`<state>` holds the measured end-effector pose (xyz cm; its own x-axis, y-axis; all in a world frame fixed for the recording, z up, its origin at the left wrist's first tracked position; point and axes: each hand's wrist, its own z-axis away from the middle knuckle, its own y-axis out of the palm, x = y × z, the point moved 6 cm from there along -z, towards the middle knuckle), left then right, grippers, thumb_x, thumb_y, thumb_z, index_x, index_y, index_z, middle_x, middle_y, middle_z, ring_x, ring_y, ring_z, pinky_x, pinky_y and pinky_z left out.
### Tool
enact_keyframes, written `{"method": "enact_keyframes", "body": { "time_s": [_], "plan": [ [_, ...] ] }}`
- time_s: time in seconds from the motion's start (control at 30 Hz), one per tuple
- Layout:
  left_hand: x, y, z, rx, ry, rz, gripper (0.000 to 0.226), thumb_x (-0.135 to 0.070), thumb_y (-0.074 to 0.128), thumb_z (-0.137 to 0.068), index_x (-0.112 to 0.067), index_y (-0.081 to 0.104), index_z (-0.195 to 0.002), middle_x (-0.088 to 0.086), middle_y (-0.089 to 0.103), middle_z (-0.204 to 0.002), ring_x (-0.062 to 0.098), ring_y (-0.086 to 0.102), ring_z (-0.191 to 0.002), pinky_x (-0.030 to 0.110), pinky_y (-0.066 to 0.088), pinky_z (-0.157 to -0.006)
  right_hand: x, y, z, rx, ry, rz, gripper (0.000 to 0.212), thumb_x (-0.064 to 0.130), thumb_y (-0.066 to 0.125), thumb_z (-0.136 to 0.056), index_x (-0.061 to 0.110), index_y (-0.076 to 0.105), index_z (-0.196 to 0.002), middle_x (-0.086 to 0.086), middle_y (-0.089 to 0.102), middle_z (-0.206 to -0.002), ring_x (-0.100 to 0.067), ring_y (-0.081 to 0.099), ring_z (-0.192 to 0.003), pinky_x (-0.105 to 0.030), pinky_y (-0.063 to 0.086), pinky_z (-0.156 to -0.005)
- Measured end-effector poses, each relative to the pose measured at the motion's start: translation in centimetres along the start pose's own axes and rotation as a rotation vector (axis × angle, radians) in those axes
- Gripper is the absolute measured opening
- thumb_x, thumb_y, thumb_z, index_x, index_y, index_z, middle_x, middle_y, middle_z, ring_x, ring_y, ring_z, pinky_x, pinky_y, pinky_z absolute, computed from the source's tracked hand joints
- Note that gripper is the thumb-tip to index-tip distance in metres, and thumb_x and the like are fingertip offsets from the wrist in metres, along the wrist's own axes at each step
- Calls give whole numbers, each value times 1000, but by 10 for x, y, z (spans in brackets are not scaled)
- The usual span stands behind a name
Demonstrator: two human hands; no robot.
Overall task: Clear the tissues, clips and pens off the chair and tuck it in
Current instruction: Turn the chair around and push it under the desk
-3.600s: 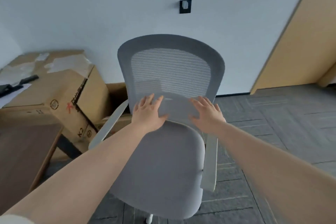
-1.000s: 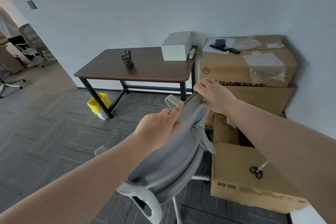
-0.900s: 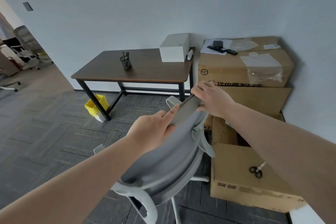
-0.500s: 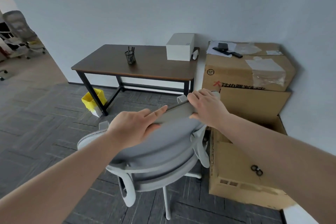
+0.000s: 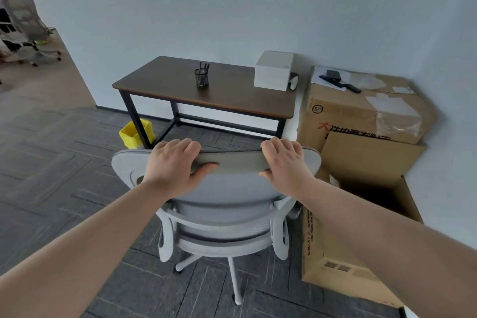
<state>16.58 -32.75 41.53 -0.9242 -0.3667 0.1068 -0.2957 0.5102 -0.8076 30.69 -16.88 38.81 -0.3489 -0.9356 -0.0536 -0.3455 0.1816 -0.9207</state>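
The grey office chair (image 5: 227, 196) stands with its back to me, facing the dark wooden desk (image 5: 180, 85) a short way ahead. My left hand (image 5: 175, 165) grips the top edge of the backrest on the left. My right hand (image 5: 286, 165) grips the same edge on the right. The seat is hidden behind the backrest. On the desk stand a mesh pen cup (image 5: 201, 78) with pens and a white box (image 5: 273, 70).
Stacked cardboard boxes (image 5: 361, 121) crowd the right side, close to the chair, and an open one (image 5: 343, 250) sits at its right. A yellow bin (image 5: 135, 133) stands by the desk's left leg. Another chair (image 5: 28, 26) is far left.
The chair has turned from side-on to face the desk squarely. My hands have spread apart along the top of the backrest, and my view has swung around behind the chair.
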Motion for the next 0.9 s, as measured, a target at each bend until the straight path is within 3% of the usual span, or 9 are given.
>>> {"method": "enact_keyframes", "body": {
  "time_s": [0.37, 0.53, 0.67, 0.83, 0.9],
  "plan": [
    [76, 29, -19, -1, 19, -117, 52, -61, 43, -83, -11, 57, -73, 2, 61, -68, 27, 61, -63, 33, 45, -62, 25, 29, -74, -147, -52, 78, 65, 35, 87, -56, 10, 53, -105, -7, 61, -90, -27, 60, -77, -41, 49, -76],
    [128, 45, -36, 23, 75, -103, 70, -69, 26, -88, -9, 60, -78, 2, 62, -71, 27, 62, -65, 35, 50, -59, 42, 46, -112, -225, -59, 51, 68, 37, 87, -56, 11, 50, -107, -4, 61, -89, -26, 59, -75, -38, 47, -72],
    [175, 59, -51, 49, 130, -102, 69, -70, 20, -88, -11, 55, -79, 0, 60, -73, 25, 62, -65, 33, 50, -64, 62, 61, -148, -282, -67, 39, 71, 37, 87, -55, 11, 49, -108, -3, 61, -88, -26, 58, -74, -38, 46, -71],
    [231, 86, -73, 97, 105, -51, 73, -75, 14, -84, -14, 54, -83, 0, 60, -78, 27, 63, -71, 37, 46, -72, 79, 87, -196, -251, -12, 35, 70, 33, 88, -56, 11, 47, -109, -4, 59, -89, -27, 58, -77, -36, 30, -79],
    [250, 97, -83, 89, 109, -22, 71, -75, 14, -84, -14, 52, -82, 0, 59, -77, 26, 62, -70, 38, 46, -71, 83, 94, -217, -252, 2, 56, 70, 33, 88, -54, 11, 48, -108, -4, 60, -88, -27, 59, -77, -38, 38, -78]
  ]
}}
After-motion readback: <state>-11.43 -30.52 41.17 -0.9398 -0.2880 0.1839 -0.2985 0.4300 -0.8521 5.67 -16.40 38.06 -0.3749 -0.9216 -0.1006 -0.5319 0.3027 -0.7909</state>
